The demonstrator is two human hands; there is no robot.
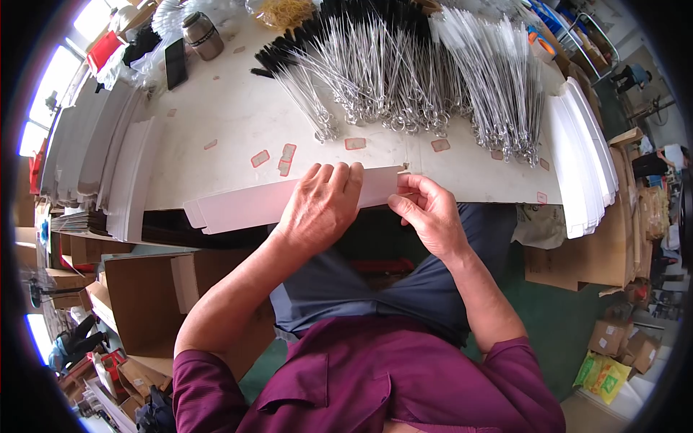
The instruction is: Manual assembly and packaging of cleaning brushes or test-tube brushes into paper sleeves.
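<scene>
A long, narrow white carton (242,209) lies along the front edge of the table, its left end reaching past the edge with flaps showing. My left hand (321,206) is laid across its middle, fingers together over the top and holding it. At the carton's right end, my right hand (432,215) pinches the end flap between thumb and fingers; the fingertips partly hide that end. Beyond the hands sit piles of thin wire brushes (382,79) with looped handles, some with black bristles. More brushes with pale tips (498,86) are heaped to the right.
Flat white cartons are stacked at the table's left (130,173) and right (581,159) edges. A dark phone (175,63) and a metal flask (203,36) stand at the back left. Small red-edged labels (355,143) dot the tabletop. An open cardboard box (148,303) is below left.
</scene>
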